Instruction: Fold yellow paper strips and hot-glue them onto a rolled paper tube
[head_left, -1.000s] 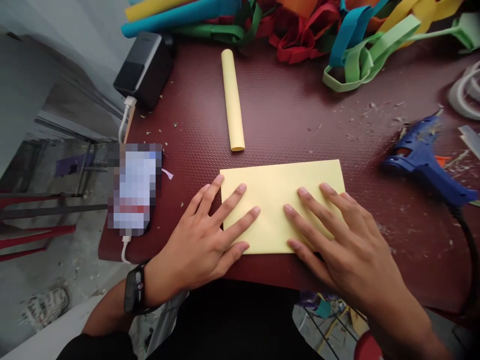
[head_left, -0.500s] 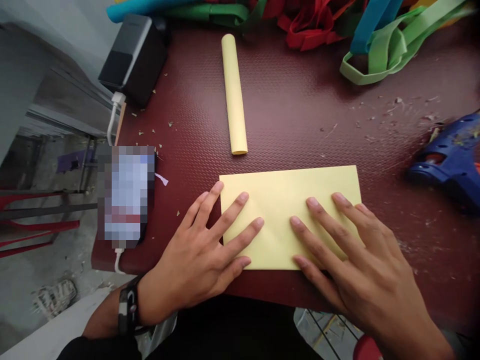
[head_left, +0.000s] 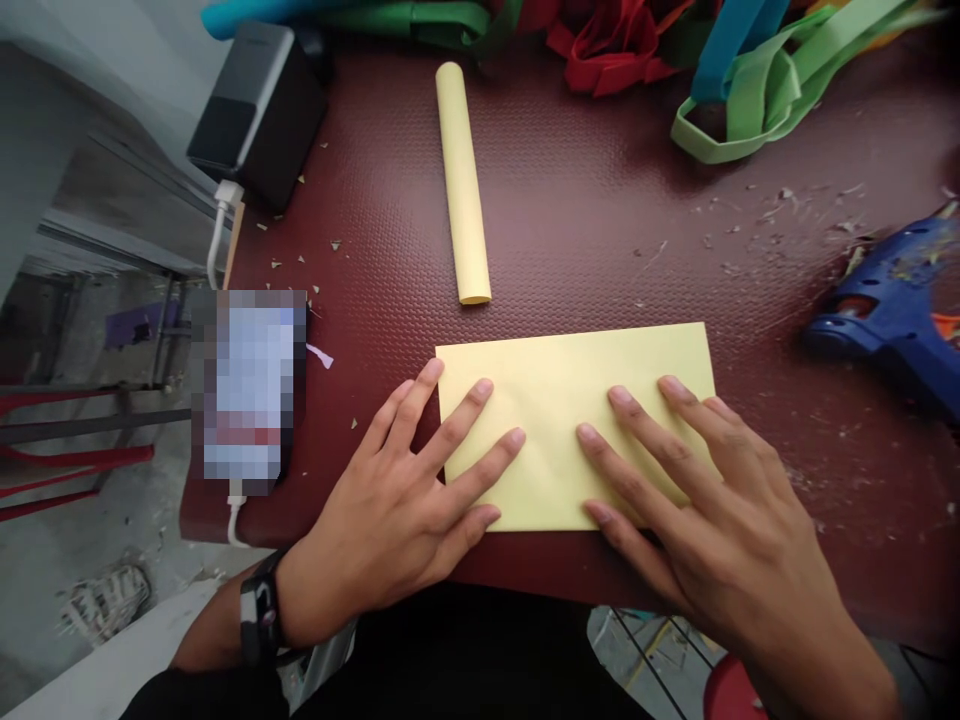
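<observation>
A pale yellow rectangular sheet of paper (head_left: 555, 385) lies flat near the front edge of a dark red table (head_left: 585, 240). My left hand (head_left: 397, 510) rests open on the sheet's left end, fingers spread flat, with a dark watch on the wrist. Over the sheet's right half lies my right hand (head_left: 712, 510), also open and pressed flat. Beyond the sheet, a rolled yellow paper tube (head_left: 462, 185) lies lengthwise on the table, untouched.
A blue glue gun (head_left: 892, 315) lies at the right edge. Coloured paper strips and loops (head_left: 720, 80) are heaped along the back. A black box (head_left: 259, 110) with a white cable stands back left, and a blurred phone-like thing (head_left: 251, 385) lies left. Paper scraps litter the table.
The view has shifted slightly, so everything sits a little differently in frame. Both hands stay flat on the yellow sheet in the same pose.
</observation>
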